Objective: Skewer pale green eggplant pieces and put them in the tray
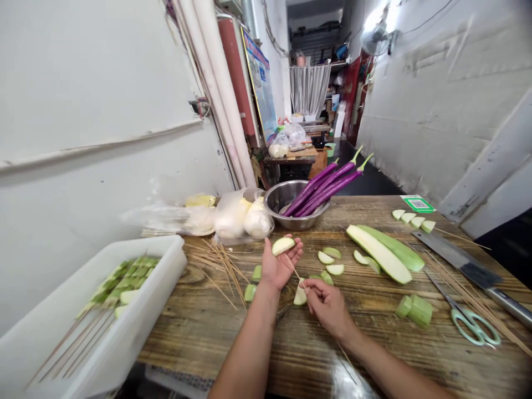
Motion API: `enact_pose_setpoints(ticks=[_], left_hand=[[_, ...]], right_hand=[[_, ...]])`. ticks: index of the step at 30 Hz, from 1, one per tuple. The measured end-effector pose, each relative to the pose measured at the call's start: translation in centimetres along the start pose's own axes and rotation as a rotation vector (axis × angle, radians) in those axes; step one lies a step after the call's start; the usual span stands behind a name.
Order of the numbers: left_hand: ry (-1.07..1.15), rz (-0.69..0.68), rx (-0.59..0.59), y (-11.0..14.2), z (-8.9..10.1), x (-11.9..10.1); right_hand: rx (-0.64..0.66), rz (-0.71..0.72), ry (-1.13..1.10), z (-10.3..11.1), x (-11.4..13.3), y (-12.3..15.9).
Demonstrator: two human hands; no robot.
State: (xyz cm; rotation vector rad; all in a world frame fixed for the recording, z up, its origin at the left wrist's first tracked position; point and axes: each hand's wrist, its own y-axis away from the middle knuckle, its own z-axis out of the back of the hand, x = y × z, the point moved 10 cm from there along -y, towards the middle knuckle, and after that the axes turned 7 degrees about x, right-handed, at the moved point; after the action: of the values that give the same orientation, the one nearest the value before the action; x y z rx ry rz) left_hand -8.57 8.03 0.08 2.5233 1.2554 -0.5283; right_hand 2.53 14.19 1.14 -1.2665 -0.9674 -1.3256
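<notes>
Just this side of the bowl (276,204), my left fingers (297,252) hold a pale, green-edged half-moon slice (283,245); my right fingers (309,286) pinch a thin skewer (293,267).

Four skewered slices (417,222), two gourd halves (378,254), three eggplants (330,192), one cleaver (457,257).

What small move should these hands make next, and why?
Probably ease the skewer forward through the half-moon slice: the left hand holds the slice, and the right hand points the tip at its lower edge, though whether it has pierced is too small to tell. Loaded skewers in the white tub suggest it.
</notes>
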Motion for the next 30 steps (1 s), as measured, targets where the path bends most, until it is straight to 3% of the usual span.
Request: enact_pose_setpoints(ticks=[10,18,30], left_hand=[[-0.118,-0.037,0.009,0.0,-0.1,-0.3],[-0.148,-0.037,0.005,0.1,-0.3,0.1],[-0.164,0.005,0.031,0.5,-1.0,0.9]], right_hand=[[0.05,-0.004,0.025,-0.3,-0.4,0.1],[-0.036,0.035,0.064,0.7,0.3,0.1],[-0.045,0.016,0.078,1.2,0.4,-0.2]])
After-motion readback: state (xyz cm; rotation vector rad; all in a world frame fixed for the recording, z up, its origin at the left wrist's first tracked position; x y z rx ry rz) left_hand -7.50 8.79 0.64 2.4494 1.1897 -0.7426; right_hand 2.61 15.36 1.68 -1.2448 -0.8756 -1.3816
